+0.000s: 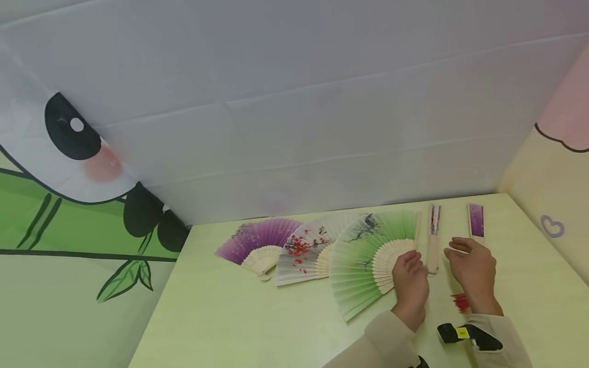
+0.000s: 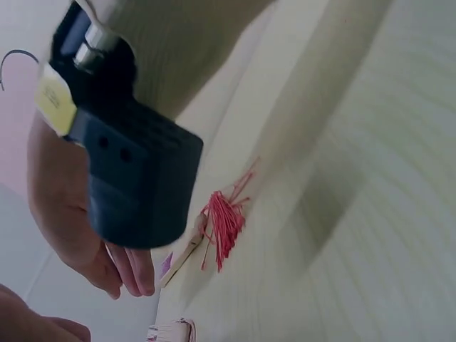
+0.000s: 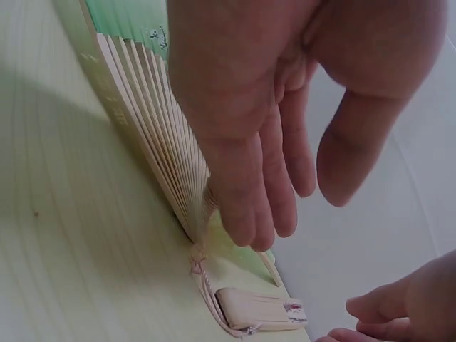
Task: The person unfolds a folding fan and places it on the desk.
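Note:
Both hands hover over a pale table, holding nothing. My left hand (image 1: 411,286) is beside the ribs of a spread green folding fan (image 1: 356,271), its fingers loosely bent. In the right wrist view the left hand (image 3: 242,142) partly hides that fan's ribs (image 3: 153,107). To its right lies a folded fan (image 1: 433,250) with a pale wooden guard. My right hand (image 1: 474,271) is above a folded purple fan (image 1: 476,220), covering its middle. A red tassel (image 1: 460,302) shows below that hand, and in the left wrist view the tassel (image 2: 226,228) lies on the table.
Left of the green fan, a white fan (image 1: 301,250) with red blossoms and a purple fan (image 1: 262,240) lie spread, overlapping in a row. Behind the table (image 1: 221,317) stands a grey-white wall (image 1: 322,128). A black wrist camera (image 1: 469,335) sits on the right sleeve.

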